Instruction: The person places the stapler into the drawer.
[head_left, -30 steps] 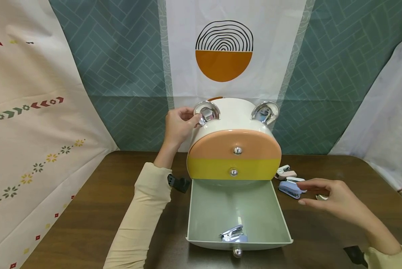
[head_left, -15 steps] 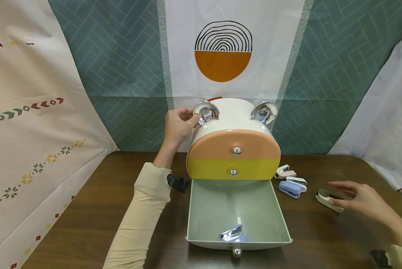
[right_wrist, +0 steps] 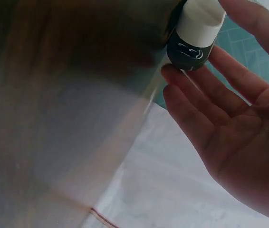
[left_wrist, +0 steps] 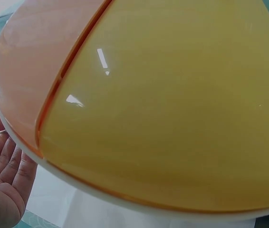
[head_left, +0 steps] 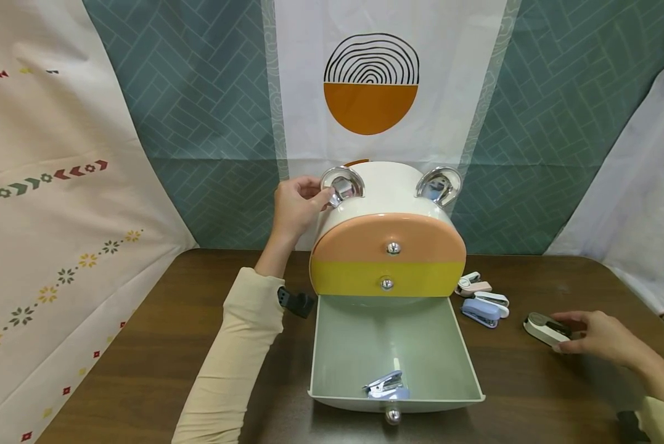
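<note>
head view: the left hand is raised against the upper left side of the rounded drawer cabinet, its fingers curled round the chrome ear handle. in the left wrist view, the cabinet's peach and yellow fronts fill the frame and straight fingers are seen beside its white edge. the right hand is stretched out low over the wooden table, well to the right of the cabinet. its fingertips are laid on the far end of a white and dark stapler. in the right wrist view the palm is seen spread, fingers nearly straight, the stapler's end touched by the fingertips; a closed grip is not seen.

half a second earlier the right hand was hovering with fingers spread just past this stapler; now it is lowered onto it. a second ago it was beside the blue stapler. the left hand is unchanged.

the bottom green drawer is pulled fully out, and one blue stapler is lying at its front wall. the peach and yellow drawers are closed. a pink stapler and a white one are lying by the blue stapler on the table.
</note>
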`<state>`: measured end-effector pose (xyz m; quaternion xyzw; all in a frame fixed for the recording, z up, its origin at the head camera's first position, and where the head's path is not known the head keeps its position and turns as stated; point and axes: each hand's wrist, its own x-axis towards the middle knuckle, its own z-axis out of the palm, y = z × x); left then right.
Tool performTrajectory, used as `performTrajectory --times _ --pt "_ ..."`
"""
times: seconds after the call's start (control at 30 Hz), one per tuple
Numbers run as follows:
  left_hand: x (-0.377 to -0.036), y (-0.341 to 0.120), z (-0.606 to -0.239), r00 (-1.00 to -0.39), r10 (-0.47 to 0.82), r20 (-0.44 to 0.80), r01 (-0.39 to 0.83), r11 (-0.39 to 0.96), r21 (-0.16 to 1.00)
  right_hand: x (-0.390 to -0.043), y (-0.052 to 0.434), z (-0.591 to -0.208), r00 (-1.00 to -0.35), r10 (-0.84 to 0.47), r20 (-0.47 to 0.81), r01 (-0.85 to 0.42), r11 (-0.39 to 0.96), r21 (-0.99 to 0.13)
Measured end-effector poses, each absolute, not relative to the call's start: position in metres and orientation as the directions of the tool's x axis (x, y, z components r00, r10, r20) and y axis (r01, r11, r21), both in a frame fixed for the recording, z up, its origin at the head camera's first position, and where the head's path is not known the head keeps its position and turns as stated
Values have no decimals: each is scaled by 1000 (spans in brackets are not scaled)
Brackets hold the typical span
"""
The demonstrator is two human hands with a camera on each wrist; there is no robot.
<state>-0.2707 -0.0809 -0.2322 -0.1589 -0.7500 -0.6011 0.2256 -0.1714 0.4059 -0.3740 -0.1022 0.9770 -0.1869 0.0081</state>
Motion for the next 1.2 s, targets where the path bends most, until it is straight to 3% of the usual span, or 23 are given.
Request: performTrajectory --times 0.27,0.73,0.93,1.2 --pt "-271 -81 -232 -842 -27 539 520 230 823 -173 406 -375 -977 -203 59 -212 934 -287" --pt "-271 -82 -232 -844 -30 536 514 241 823 -155 396 -355 -985 -153 76 -170 935 -312" --pt "-271 -82 -231 -840 -34 542 518 246 819 -142 382 -340 -968 -169 186 -222 922 -317" --pt "-273 -82 -233 -839 -37 543 518 251 818 -126 350 -319 -890 -258 377 -394 851 -347"
